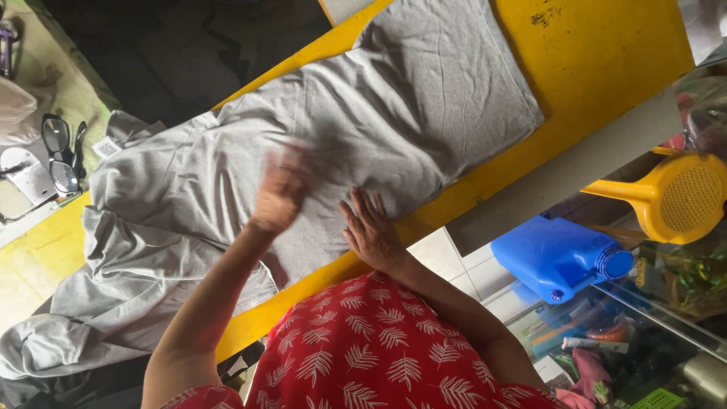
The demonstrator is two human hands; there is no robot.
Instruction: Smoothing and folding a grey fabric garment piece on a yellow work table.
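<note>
While hands [371, 231] flat: glasses [60, 155] beside shirt [341, 129]

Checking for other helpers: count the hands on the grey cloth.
2: left hand, blurred, over the grey cloth middle; right hand flat on its near edge.

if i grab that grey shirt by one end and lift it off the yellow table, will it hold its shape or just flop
Probably flop: the grey shirt lies creased and wrinkled, and its far end slumps in loose folds off the yellow table. It looks thin and light, likely knit fabric. It should slide and bunch when pushed, as the right hand rests flat on it and the blurred left hand is over it.
</note>
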